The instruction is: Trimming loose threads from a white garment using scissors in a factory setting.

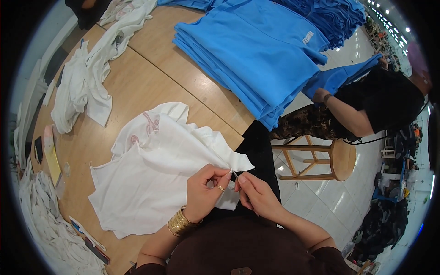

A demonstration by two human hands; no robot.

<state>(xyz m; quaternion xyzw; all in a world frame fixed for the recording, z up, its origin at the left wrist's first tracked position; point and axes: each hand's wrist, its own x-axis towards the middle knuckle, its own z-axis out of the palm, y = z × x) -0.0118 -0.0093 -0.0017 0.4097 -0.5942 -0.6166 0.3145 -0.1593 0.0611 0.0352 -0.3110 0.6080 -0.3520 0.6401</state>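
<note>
Beyond the left grip (200, 192) pinching it, white cloth (151, 183) spreads; right grip (260, 195) pinches tool (235, 174).

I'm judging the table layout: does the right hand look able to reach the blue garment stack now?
Probably yes: the blue garment stack lies ahead, with nothing tall visible between. The right hand seems to pinch a slim tool beside the white garment, though, so it may need freeing first.

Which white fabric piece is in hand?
The spread-out white fabric piece with pink markings; the left hand pinches its edge, while the other pieces lie farther away.
</note>
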